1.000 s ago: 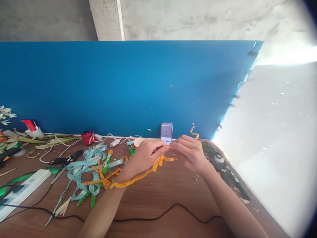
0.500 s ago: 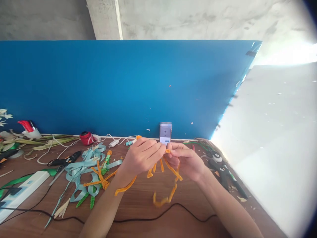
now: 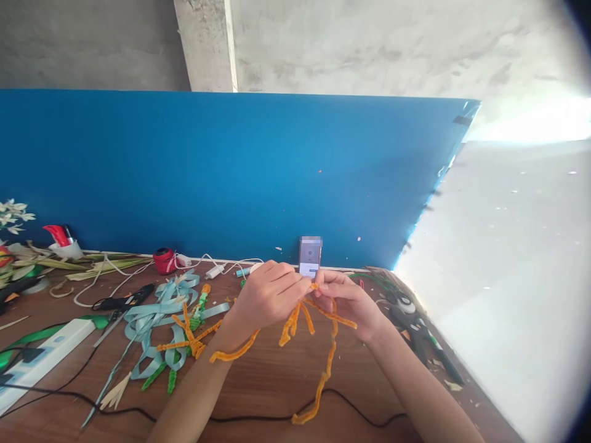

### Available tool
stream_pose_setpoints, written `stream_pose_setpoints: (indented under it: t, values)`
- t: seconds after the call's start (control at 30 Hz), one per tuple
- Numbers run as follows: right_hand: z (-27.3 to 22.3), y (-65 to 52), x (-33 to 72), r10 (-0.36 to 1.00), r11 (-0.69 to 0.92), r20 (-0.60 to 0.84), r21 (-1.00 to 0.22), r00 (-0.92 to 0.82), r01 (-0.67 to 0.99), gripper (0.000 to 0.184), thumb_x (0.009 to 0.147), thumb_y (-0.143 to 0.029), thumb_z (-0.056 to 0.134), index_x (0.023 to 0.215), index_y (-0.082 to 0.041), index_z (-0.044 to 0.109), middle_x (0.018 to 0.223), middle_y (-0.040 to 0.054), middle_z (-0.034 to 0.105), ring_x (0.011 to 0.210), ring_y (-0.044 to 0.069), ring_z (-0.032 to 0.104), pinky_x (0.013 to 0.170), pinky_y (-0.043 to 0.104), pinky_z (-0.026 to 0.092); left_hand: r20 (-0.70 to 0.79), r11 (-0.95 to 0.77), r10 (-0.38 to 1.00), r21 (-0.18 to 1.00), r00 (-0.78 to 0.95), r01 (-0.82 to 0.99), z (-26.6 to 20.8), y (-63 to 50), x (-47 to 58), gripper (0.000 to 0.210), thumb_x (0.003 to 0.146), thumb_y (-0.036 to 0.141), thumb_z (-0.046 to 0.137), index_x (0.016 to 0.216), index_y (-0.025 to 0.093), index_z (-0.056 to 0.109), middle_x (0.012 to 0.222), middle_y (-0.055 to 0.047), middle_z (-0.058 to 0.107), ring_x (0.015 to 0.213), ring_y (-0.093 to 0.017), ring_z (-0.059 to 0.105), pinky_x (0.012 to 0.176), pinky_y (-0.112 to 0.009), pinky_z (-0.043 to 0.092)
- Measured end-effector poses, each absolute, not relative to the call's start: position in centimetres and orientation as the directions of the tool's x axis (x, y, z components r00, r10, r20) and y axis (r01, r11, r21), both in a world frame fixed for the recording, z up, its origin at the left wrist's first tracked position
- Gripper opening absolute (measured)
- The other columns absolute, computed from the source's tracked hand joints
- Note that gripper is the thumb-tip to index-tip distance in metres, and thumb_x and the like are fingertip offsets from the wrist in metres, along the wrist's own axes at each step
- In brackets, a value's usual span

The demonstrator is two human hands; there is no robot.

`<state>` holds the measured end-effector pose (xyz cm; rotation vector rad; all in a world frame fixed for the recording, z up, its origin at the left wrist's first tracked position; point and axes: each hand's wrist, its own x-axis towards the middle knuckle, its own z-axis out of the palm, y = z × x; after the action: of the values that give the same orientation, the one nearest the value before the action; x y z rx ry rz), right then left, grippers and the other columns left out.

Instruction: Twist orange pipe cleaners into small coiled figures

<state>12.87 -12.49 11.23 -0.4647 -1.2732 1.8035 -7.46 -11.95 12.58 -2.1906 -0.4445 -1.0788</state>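
My left hand (image 3: 272, 295) is closed around a bunch of orange pipe cleaners (image 3: 331, 351), fingers curled and knuckles up. Opposite it, my right hand (image 3: 348, 301) pinches a short orange piece between thumb and fingertips, close against the left fingertips. Several fuzzy strands hang below both hands, one long one dangling down over a black cable, another sticking out past the left wrist. How the strands join is hidden inside the fingers. Left of my left forearm lies a figure of orange and green twisted pipe cleaners (image 3: 194, 338) on light blue ribbon (image 3: 143, 320).
A phone (image 3: 310, 255) leans upright against the blue partition (image 3: 231, 178) behind my hands. At left lie a white power strip (image 3: 46, 360), a glue gun (image 3: 129, 298) and white cables. Tools and a tape roll (image 3: 406, 303) lie at right. A black cable (image 3: 249, 419) crosses the front.
The long hanging strand has swung and dropped lower and straighter. Another strand now points further right beneath my right hand. Both hands keep their grip; the whole view has shifted slightly.
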Motion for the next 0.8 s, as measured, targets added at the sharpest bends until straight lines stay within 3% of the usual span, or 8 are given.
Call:
stream_pose_setpoints:
  t: [0.23, 0.3, 0.43, 0.5, 0.8]
  values:
    - [11.0, -12.1, 12.9, 0.814, -0.105, 0.157, -0.907, -0.559, -0.408, 0.016, 0.085, -0.026, 0.071, 0.073, -0.016, 0.067, 0.052, -0.0021, 0.051, 0.052, 0.008, 0.038, 0.057, 0.026, 0.024, 0.735, -0.771, 0.146, -0.335, 0.662, 0.542, 12.8, -12.0, -7.6, 0.008, 0.095, 0.018, 0.056, 0.097, 0.015, 0.064, 0.085, -0.005, 0.071, 0.082, -0.018, 0.061, 0.071, -0.033, 0.04]
    - [11.3, -12.2, 12.9, 0.826, -0.103, 0.146, -0.911, -0.545, -0.399, 0.017, 0.083, -0.027, 0.072, 0.072, -0.016, 0.066, 0.054, -0.002, 0.052, 0.052, 0.008, 0.038, 0.057, 0.026, 0.024, 0.717, -0.814, 0.236, -0.223, 0.656, 0.536, 12.9, -12.2, -7.5, 0.014, 0.099, 0.02, 0.051, 0.097, 0.016, 0.065, 0.085, -0.004, 0.07, 0.083, -0.017, 0.06, 0.072, -0.033, 0.039]
    - [11.9, -12.7, 13.0, 0.849, -0.069, 0.145, -0.923, -0.508, -0.379, 0.019, 0.079, -0.027, 0.076, 0.069, -0.015, 0.064, 0.054, -0.0027, 0.051, 0.053, 0.008, 0.038, 0.057, 0.025, 0.023, 0.629, -0.856, 0.47, 0.152, 0.62, 0.495, 13.2, -12.7, -7.1, 0.026, 0.105, 0.026, 0.04, 0.101, 0.019, 0.065, 0.088, -0.002, 0.07, 0.081, -0.015, 0.057, 0.076, -0.031, 0.039]
    - [12.0, -12.8, 13.1, 0.853, -0.052, 0.15, -0.929, -0.5, -0.367, 0.02, 0.08, -0.028, 0.075, 0.068, -0.015, 0.064, 0.054, -0.003, 0.05, 0.053, 0.008, 0.037, 0.056, 0.025, 0.023, 0.602, -0.839, 0.525, 0.247, 0.601, 0.485, 13.2, -12.7, -6.9, 0.03, 0.106, 0.029, 0.038, 0.101, 0.02, 0.066, 0.092, -0.002, 0.071, 0.083, -0.015, 0.057, 0.078, -0.031, 0.04]
    - [12.2, -12.8, 13.5, 0.86, -0.04, 0.151, -0.932, -0.487, -0.359, 0.018, 0.078, -0.027, 0.077, 0.07, -0.016, 0.064, 0.057, -0.003, 0.052, 0.053, 0.008, 0.037, 0.056, 0.025, 0.023, 0.59, -0.822, 0.562, 0.318, 0.58, 0.473, 12.7, -12.0, -6.7, 0.03, 0.104, 0.037, 0.04, 0.103, 0.021, 0.066, 0.095, -0.002, 0.071, 0.084, -0.015, 0.059, 0.08, -0.029, 0.041]
